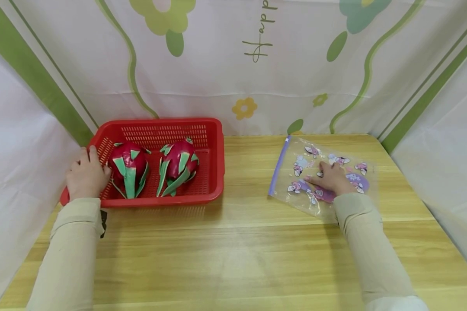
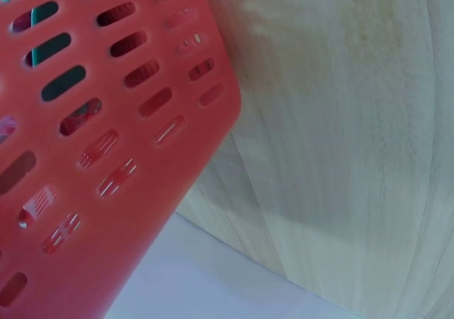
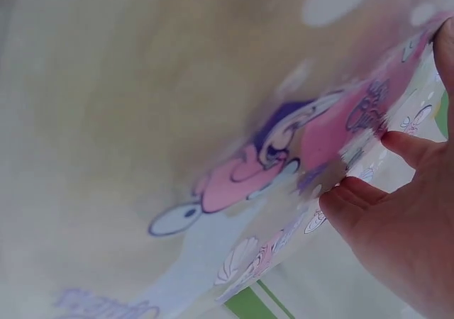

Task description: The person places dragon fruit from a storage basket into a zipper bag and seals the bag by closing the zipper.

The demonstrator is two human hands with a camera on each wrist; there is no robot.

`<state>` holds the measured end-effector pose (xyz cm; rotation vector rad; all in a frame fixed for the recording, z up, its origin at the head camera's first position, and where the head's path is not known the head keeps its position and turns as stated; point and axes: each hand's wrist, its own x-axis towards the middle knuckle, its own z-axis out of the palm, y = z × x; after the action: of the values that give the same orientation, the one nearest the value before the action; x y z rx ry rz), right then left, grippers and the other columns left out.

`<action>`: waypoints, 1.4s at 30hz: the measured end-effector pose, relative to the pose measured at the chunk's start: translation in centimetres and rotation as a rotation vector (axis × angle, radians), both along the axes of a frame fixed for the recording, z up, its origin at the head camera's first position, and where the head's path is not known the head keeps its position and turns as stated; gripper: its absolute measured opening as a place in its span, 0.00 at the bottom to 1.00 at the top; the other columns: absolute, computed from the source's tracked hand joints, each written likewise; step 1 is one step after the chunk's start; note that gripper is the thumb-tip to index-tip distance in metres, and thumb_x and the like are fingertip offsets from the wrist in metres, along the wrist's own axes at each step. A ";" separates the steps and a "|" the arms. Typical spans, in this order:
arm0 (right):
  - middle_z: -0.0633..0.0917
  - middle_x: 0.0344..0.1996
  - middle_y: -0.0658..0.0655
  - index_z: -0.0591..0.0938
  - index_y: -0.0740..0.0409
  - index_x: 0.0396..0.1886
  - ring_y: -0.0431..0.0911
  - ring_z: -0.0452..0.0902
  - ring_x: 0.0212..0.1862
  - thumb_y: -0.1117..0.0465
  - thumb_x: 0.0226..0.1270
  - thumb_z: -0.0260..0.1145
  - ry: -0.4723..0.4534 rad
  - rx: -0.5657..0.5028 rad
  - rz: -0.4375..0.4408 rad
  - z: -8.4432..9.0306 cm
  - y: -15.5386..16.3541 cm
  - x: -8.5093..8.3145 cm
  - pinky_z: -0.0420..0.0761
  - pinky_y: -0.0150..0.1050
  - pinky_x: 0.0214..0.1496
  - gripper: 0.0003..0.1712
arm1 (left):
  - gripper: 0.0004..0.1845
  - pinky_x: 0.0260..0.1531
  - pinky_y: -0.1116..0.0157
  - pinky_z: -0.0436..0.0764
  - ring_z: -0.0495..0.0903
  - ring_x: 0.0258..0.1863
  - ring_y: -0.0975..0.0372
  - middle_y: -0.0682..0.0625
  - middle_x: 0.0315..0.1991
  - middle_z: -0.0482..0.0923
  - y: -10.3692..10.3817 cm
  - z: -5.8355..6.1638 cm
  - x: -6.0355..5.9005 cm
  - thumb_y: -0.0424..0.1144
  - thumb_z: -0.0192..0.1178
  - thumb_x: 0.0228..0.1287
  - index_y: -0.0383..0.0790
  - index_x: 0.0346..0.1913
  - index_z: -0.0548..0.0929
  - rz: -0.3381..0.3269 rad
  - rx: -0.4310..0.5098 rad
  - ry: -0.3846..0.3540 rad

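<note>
The left hand (image 1: 86, 175) rested on the left rim of the red basket (image 1: 214, 142), fingers curled over its edge in a light hold; two dragon fruits (image 1: 129, 168) (image 1: 178, 164) lay side by side inside it, at about nine o'clock on the wooden table (image 1: 233, 250); the right hand (image 1: 332, 178) lay flat with relaxed fingers on the printed zip bag (image 1: 292, 160) at three o'clock, grasping nothing; the work seemed at its start, basket steadied and bag pinned; next probably called for pinching the bag's purple seal open
</note>
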<state>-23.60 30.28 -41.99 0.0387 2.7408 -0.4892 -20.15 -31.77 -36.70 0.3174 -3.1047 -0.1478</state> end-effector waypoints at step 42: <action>0.49 0.62 0.87 0.52 0.75 0.68 0.77 0.45 0.64 0.29 0.63 0.51 -0.006 0.031 -0.079 -0.4 -0.9 0.0 0.57 0.71 0.65 0.57 | 0.37 0.54 0.30 0.63 0.56 0.56 0.25 0.22 0.69 0.43 0.2 0.1 0.0 0.43 0.40 0.72 0.24 0.72 0.39 0.017 0.019 -0.007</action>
<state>-23.59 29.38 -42.42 0.1563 2.7491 -0.4667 -20.11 -31.60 -36.56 0.3450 -3.1081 -0.1765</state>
